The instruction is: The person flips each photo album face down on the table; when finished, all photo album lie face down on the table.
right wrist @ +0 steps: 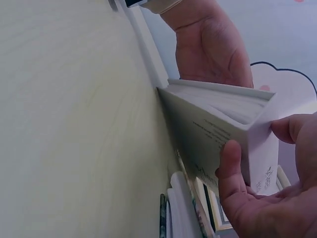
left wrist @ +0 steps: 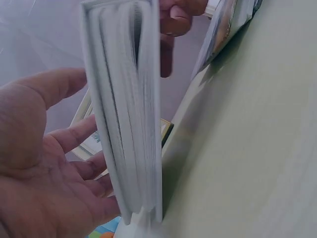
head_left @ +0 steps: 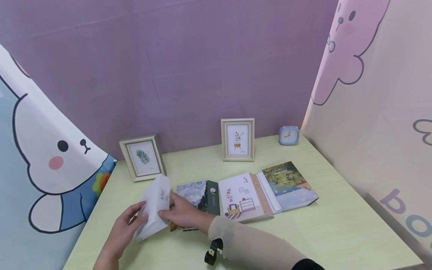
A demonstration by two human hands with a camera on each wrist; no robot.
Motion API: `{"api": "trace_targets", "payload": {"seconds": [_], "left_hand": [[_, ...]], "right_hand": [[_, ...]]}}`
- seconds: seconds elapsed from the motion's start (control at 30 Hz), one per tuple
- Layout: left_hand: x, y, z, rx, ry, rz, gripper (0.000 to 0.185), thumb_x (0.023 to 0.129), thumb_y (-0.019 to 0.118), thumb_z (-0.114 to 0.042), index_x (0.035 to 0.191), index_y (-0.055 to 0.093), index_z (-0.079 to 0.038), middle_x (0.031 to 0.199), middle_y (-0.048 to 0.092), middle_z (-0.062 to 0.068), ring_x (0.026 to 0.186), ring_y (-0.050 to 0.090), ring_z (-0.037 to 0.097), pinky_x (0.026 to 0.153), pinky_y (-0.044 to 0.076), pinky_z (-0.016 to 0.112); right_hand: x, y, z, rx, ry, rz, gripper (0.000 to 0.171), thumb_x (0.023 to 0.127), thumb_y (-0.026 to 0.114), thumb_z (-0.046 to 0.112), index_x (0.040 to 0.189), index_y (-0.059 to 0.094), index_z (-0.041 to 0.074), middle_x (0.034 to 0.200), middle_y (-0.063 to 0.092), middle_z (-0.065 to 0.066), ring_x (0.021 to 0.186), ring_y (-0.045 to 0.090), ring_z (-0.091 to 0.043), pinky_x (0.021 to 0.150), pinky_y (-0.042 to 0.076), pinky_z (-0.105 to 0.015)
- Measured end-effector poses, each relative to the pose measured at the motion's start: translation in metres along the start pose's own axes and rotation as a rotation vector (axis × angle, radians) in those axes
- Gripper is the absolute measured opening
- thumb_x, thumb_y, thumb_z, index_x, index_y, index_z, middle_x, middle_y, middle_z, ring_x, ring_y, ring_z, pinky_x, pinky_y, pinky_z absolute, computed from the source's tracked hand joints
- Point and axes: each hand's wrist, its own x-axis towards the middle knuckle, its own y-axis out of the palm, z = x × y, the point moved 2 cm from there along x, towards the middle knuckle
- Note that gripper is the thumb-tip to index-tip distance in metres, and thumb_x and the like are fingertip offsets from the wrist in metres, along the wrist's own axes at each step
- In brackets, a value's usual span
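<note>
- Head view: white paper-covered book stood on its lower edge on the pale green tabletop, tilted, propped between two hands so it cannot fall. Left hand flat against the outer cover, fingers spread; right hand grips the near side, thumb on the cover. Just beyond the right hand, three more books lying flat in an overlapping row: blue swirl-painted, white with furniture drawings, green landscape-painted. Farther back, two pale wooden picture frames and one small blue alarm clock, upright.
- Left wrist view: open palm behind the page block, fingers straight, steadying only.
- Right wrist view: thumb and fingers pinch the cover near its top corner, holding it erect.
</note>
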Motion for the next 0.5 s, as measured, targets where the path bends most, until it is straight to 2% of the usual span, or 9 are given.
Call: {"api": "trace_targets", "payload": {"seconds": [0.13, 0.2, 0.37, 0.5], "left_hand": [[0.0005, -0.0001, 0.0012, 0.032, -0.021, 0.003, 0.074, 0.102, 0.068, -0.043, 0.158, 0.041, -0.003, 0.168, 0.029, 0.022, 0.156, 0.016, 0.046, 0.124, 0.020, 0.066], [0.0006, -0.0003, 0.0016, 0.043, -0.029, 0.000, 0.075, 0.101, 0.069, -0.045, 0.158, 0.042, -0.003, 0.168, 0.029, 0.021, 0.157, 0.015, 0.045, 0.124, 0.020, 0.066], [0.0004, -0.0006, 0.0017, 0.080, -0.045, -0.014, 0.073, 0.101, 0.069, -0.045, 0.157, 0.044, -0.005, 0.167, 0.031, 0.020, 0.157, 0.015, 0.044, 0.125, 0.022, 0.062], [0.0018, -0.0005, 0.0022, 0.118, -0.074, -0.026, 0.072, 0.101, 0.070, -0.043, 0.157, 0.044, -0.006, 0.168, 0.030, 0.021, 0.157, 0.015, 0.045, 0.125, 0.024, 0.059]], "right_hand": [[0.0023, -0.0029, -0.0047, -0.136, 0.030, -0.042, 0.058, 0.098, 0.073, 0.037, 0.148, 0.053, 0.014, 0.104, 0.063, 0.003, 0.086, 0.064, -0.010, 0.070, 0.059, -0.030], [0.0034, -0.0037, -0.0064, -0.205, 0.044, -0.057, 0.060, 0.097, 0.074, 0.041, 0.147, 0.056, 0.013, 0.110, 0.065, 0.003, 0.096, 0.063, -0.009, 0.077, 0.058, -0.028], [0.0038, -0.0048, -0.0081, -0.310, 0.082, -0.068, 0.073, 0.096, 0.073, 0.048, 0.155, 0.051, 0.012, 0.135, 0.066, -0.001, 0.121, 0.062, -0.015, 0.099, 0.056, -0.032], [0.0042, -0.0043, -0.0081, -0.342, 0.092, -0.052, 0.073, 0.096, 0.073, 0.050, 0.155, 0.051, 0.013, 0.140, 0.064, -0.002, 0.126, 0.060, -0.017, 0.103, 0.054, -0.033]]}}
